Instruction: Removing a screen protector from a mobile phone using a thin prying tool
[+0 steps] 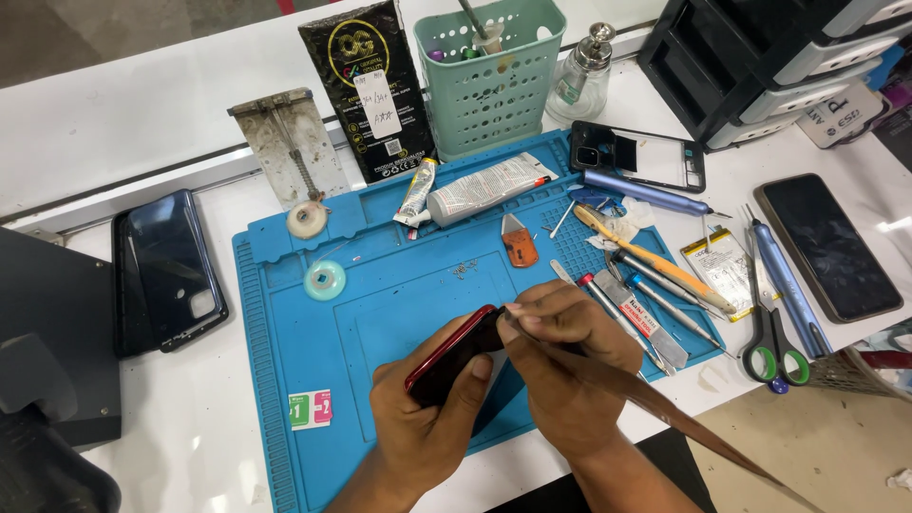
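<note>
White worktop runs across the whole scene, with a blue silicone repair mat [380,285] laid in the middle of it. At the near edge of the mat, the person's left hand [427,418] is curled firmly around a red-edged phone [454,356], tilted up on its side, thumb pressing on its dark face. The right hand [570,366] sits just right of it, touching, fingers pinched closed at the phone's upper corner; a thin brownish strip [665,404] trails from under that hand toward the near right, though exactly what the fingertips grip is hidden.

Farther back stand a green slotted basket [491,76], a black packet [368,90] and a small glass bottle [581,81]. A white glue tube [484,190] lies on the far part of the mat, and an orange pry pick [519,245] just nearer. To the right lie several screwdrivers and spudgers [646,294], a bare phone frame [638,157], green-handled scissors [771,337] and a dark phone [826,245]. Another dark phone [171,266] lies well off to the left.

To my eye, the work is at the edge of the handset, something being worked or peeled along its seam. Going on would call for a steady hold from the left hand and a slow, even pull or slide along that edge, without twisting the body.
</note>
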